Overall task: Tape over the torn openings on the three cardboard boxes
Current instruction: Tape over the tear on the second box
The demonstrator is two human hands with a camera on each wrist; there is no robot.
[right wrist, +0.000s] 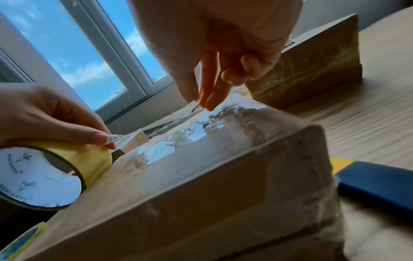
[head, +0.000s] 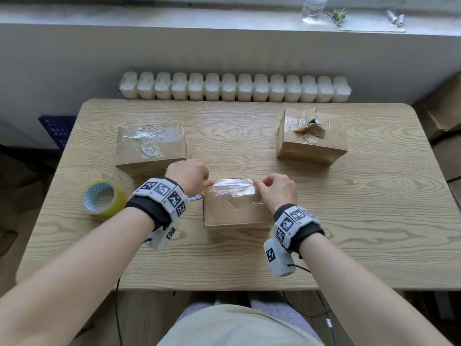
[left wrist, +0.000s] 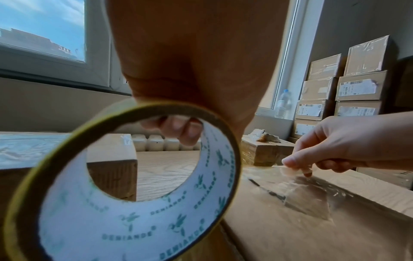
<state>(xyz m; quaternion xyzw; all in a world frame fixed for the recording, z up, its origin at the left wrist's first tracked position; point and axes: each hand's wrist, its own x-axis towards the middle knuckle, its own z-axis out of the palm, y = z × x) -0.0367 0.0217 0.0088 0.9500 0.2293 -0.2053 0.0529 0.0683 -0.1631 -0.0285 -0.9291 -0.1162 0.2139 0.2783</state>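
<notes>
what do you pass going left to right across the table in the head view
yellow tape roll → taped box → middle box being taped → torn box

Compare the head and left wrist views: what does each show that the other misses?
Head only: a spare tape roll lying on the table, left of the hands. Left wrist only: the held roll shown plainly in the left hand, and stacked boxes by the wall. Both: the right hand pinching a tape strip over the near box.
</notes>
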